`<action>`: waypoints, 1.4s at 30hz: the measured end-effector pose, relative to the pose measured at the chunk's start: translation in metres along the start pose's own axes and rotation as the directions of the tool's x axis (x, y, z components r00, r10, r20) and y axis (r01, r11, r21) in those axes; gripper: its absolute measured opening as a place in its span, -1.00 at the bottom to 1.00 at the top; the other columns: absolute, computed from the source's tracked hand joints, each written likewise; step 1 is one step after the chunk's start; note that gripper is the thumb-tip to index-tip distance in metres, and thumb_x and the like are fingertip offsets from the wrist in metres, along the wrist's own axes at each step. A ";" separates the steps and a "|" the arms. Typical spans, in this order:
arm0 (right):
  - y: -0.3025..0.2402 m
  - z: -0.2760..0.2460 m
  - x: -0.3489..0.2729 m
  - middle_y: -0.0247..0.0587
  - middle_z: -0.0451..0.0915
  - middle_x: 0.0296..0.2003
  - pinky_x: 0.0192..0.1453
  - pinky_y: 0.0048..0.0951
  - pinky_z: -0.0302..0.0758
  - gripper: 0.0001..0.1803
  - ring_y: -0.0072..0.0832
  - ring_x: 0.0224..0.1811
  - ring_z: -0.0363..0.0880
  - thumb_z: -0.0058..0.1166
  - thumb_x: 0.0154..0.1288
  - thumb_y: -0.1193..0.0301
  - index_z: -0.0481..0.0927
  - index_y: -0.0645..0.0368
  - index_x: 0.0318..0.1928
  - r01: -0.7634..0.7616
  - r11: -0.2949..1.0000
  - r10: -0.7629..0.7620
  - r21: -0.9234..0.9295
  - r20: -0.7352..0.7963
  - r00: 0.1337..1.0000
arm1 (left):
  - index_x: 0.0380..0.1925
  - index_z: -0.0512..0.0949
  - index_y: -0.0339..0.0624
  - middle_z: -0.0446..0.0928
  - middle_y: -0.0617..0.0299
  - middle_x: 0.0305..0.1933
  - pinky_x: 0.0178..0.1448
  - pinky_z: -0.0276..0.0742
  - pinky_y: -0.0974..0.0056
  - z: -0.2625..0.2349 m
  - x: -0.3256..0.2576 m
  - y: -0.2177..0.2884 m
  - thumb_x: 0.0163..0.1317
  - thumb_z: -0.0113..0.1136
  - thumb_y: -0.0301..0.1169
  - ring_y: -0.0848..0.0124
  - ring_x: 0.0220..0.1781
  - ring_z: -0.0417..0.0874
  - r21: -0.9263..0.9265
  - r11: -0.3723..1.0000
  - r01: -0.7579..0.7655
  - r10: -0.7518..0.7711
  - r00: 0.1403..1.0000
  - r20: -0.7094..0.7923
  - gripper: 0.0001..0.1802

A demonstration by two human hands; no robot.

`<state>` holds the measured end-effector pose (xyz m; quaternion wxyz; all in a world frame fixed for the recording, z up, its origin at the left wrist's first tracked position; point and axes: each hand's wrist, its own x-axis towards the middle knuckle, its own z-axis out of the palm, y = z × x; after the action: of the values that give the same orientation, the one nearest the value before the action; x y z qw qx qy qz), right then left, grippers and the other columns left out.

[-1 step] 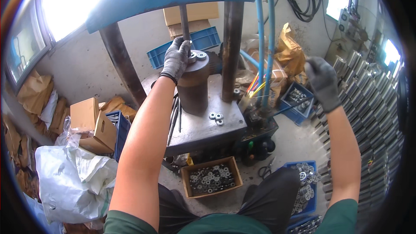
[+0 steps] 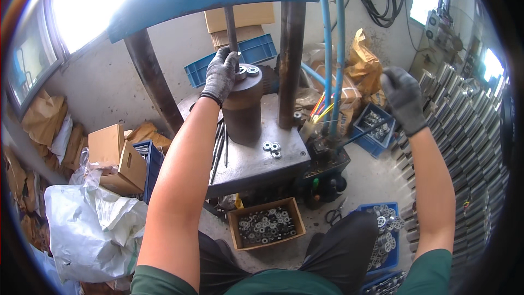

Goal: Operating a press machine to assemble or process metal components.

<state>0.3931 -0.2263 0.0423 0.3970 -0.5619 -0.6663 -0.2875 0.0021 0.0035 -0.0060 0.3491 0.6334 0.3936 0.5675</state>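
Observation:
My left hand (image 2: 219, 76), in a grey glove, is closed at the lower end of an upright dark metal rod (image 2: 231, 27) under the blue press crossbeam. Its fingers partly hide a bearing ring on the thick steel cylinder (image 2: 243, 112); another bearing (image 2: 252, 70) lies beside it on the cylinder's top. Off to the right, my gloved right hand (image 2: 404, 101) is curled closed above a dark lever (image 2: 363, 135). The lever's far end disappears behind the glove, and what the fingers hold, if anything, is hidden.
Several bearings (image 2: 272, 147) and thin rods (image 2: 219, 150) lie on the press table (image 2: 254, 166). A cardboard box (image 2: 233, 235) of small parts stands below. Blue crates (image 2: 396, 262) and stacked metal tubes (image 2: 464, 131) are on the right. One press column (image 2: 289, 65) stands between my hands.
My right hand has shifted very slightly left. My left hand stays at the rod, and the bearings on the cylinder and table have not moved.

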 end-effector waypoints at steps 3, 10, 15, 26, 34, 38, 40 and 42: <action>0.012 0.018 0.016 0.04 0.78 -0.24 -0.05 -0.16 0.71 -0.85 -0.04 -0.19 0.79 0.26 0.42 0.37 0.76 0.18 -0.16 -0.025 0.993 0.033 -0.114 0.066 0.997 | 0.26 0.57 -0.14 0.61 0.33 -0.29 -0.17 0.60 0.37 0.000 -0.001 -0.001 0.61 0.13 -0.33 0.56 -0.27 0.59 -0.018 0.999 -0.039 0.039 0.999 -0.009 -0.68; -0.001 0.016 0.022 0.10 0.73 -0.22 -0.02 -0.13 0.65 -0.84 0.02 -0.17 0.74 0.23 0.41 0.39 0.73 0.23 -0.17 -0.112 0.980 0.141 -0.164 0.176 0.974 | 0.21 0.52 -0.29 0.65 0.12 0.06 0.09 0.70 0.28 -0.022 0.013 -0.025 0.47 0.15 -0.60 0.36 -0.04 0.72 -0.362 0.927 -0.099 -0.005 0.962 -0.274 -0.66; 0.002 0.015 0.021 0.09 0.74 -0.24 0.02 -0.08 0.67 -0.81 0.01 -0.15 0.76 0.21 0.41 0.33 0.74 0.21 -0.19 -0.131 0.968 0.177 -0.216 0.212 0.961 | 0.27 0.48 -0.29 0.67 0.11 0.05 0.15 0.69 0.27 0.000 -0.001 -0.012 0.47 0.14 -0.63 0.33 -0.04 0.74 -0.418 0.899 -0.129 0.093 0.990 -0.106 -0.61; -0.003 0.013 0.021 0.08 0.75 -0.20 0.03 -0.09 0.66 -0.81 0.03 -0.13 0.75 0.20 0.42 0.32 0.75 0.17 -0.17 -0.186 0.950 0.244 -0.250 0.226 0.943 | 0.18 0.61 -0.02 0.55 0.02 0.29 0.46 0.46 -0.07 0.042 -0.174 -0.075 0.21 0.40 -0.39 -0.03 0.37 0.52 0.463 0.705 -0.538 0.468 0.843 0.267 -0.51; -0.001 0.002 0.009 0.08 0.76 -0.20 0.07 -0.08 0.67 -0.79 0.01 -0.11 0.76 0.20 0.41 0.29 0.75 0.17 -0.18 -0.170 0.944 0.239 -0.282 0.234 0.942 | 0.20 0.61 -0.13 0.51 0.05 0.39 0.49 0.37 -0.18 0.068 -0.246 -0.134 0.22 0.43 -0.08 -0.06 0.50 0.39 0.724 0.451 -0.522 0.189 0.849 0.494 -0.40; -0.009 -0.011 -0.008 0.10 0.76 -0.23 0.04 -0.06 0.68 -0.78 0.01 -0.14 0.77 0.18 0.41 0.28 0.73 0.18 -0.21 -0.186 0.958 0.236 -0.218 0.233 0.943 | 0.15 0.62 -0.12 0.55 0.06 0.34 0.47 0.40 -0.15 0.063 -0.254 -0.143 0.18 0.45 -0.16 -0.04 0.47 0.44 0.710 0.496 -0.499 0.204 0.863 0.463 -0.45; -0.013 -0.021 -0.020 0.10 0.75 -0.25 0.01 -0.07 0.69 -0.79 0.01 -0.16 0.77 0.19 0.41 0.29 0.72 0.18 -0.22 -0.144 0.973 0.182 -0.181 0.215 0.959 | 0.03 0.63 -0.13 0.60 0.07 0.27 0.45 0.43 -0.12 0.060 -0.255 -0.148 0.16 0.44 -0.26 -0.02 0.42 0.49 0.662 0.544 -0.516 0.250 0.853 0.458 -0.56; -0.018 -0.033 -0.037 0.10 0.74 -0.27 -0.02 -0.08 0.69 -0.81 0.01 -0.19 0.76 0.19 0.41 0.31 0.71 0.18 -0.24 -0.099 0.984 0.126 -0.145 0.195 0.973 | 0.00 0.65 -0.15 0.61 0.06 0.23 0.41 0.46 -0.11 0.057 -0.259 -0.149 0.19 0.39 -0.29 -0.01 0.40 0.52 0.684 0.517 -0.514 0.252 0.855 0.453 -0.61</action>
<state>0.3848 -0.2766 0.0291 0.3037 -0.6508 -0.6496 -0.2495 0.0312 -0.1610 -0.2601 -0.0457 0.8692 0.3924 0.2975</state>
